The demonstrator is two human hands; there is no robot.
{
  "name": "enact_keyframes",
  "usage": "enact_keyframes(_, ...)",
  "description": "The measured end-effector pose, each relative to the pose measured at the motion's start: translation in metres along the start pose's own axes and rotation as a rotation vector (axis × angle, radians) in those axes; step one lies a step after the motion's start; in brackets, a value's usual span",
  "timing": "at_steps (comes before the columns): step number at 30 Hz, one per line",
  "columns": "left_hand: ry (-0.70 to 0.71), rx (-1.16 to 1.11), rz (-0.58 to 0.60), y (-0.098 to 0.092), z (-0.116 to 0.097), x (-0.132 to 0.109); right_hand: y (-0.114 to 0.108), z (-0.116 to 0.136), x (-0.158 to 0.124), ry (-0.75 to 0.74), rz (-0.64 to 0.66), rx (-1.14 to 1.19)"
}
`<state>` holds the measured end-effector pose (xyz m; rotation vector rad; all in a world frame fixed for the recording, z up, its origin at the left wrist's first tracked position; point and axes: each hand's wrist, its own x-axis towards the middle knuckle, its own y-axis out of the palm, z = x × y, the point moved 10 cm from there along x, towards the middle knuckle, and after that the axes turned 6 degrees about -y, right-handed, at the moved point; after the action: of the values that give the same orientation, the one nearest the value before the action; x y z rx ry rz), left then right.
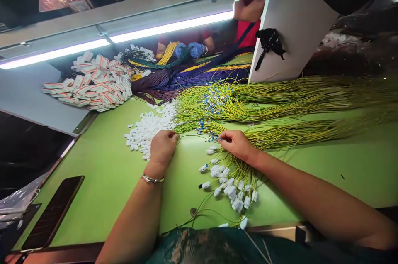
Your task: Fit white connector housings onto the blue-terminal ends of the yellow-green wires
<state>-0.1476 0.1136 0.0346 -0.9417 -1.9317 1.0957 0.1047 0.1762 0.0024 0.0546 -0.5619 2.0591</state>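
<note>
My left hand [162, 146] rests on the green table [105, 172] at the edge of a heap of small white plastic connectors [146, 129], fingers curled in a pinch; what they hold is too small to name. My right hand [236, 144] pinches thin yellow-green wires [280, 102] near their blue-tipped ends [214, 98]. A bunch of wires fitted with white connectors [231, 189] lies below my right hand, close to the table's front edge.
White labelled packets [93, 83] are piled at the back left, with purple, blue and yellow wire bundles [186, 75] beside them. Another person's blue-gloved hands [189, 49] work there. A white board [289, 31] stands at the back right. A dark phone [52, 212] lies front left.
</note>
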Motion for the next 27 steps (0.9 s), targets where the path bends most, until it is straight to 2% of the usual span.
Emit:
enact_keyframes(3, 0.080, 0.100, 0.027, 0.010, -0.014, -0.004, 0.000, 0.001, 0.000, 0.009, 0.004, -0.010)
enact_keyframes(6, 0.102, 0.054, 0.032, 0.002, -0.013, -0.006, 0.001, -0.001, -0.001, 0.030, 0.006, -0.021)
enact_keyframes(8, 0.039, -0.036, -0.005, -0.014, -0.004, -0.004, 0.002, -0.003, 0.000, 0.034, 0.009, -0.024)
enact_keyframes(10, -0.087, -0.189, -0.038, -0.028, 0.007, -0.004, 0.003, -0.005, 0.000, 0.027, 0.011, -0.029)
enact_keyframes(12, -0.203, -0.451, -0.011, -0.029, 0.009, -0.009, 0.003, -0.006, 0.001, 0.015, 0.007, -0.044)
enact_keyframes(14, -0.280, -0.746, 0.107, -0.011, -0.006, -0.017, 0.002, -0.007, 0.001, 0.007, 0.000, -0.063)
enact_keyframes(16, -0.340, -0.989, 0.292, 0.020, -0.031, -0.029, 0.001, -0.005, 0.000, -0.003, -0.006, -0.078)
enact_keyframes(18, -0.403, -1.177, 0.483, 0.053, -0.056, -0.042, -0.001, -0.003, 0.000, -0.017, -0.009, -0.078)
enact_keyframes(20, -0.461, -1.316, 0.607, 0.075, -0.073, -0.052, -0.002, 0.001, -0.001, -0.034, -0.014, -0.069)
enact_keyframes(23, -0.516, -1.394, 0.713, 0.090, -0.082, -0.061, -0.003, 0.004, -0.002, -0.050, -0.023, -0.056)
enact_keyframes(27, -0.538, -1.394, 0.772, 0.094, -0.079, -0.065, -0.003, 0.005, -0.002, -0.058, -0.033, -0.057)
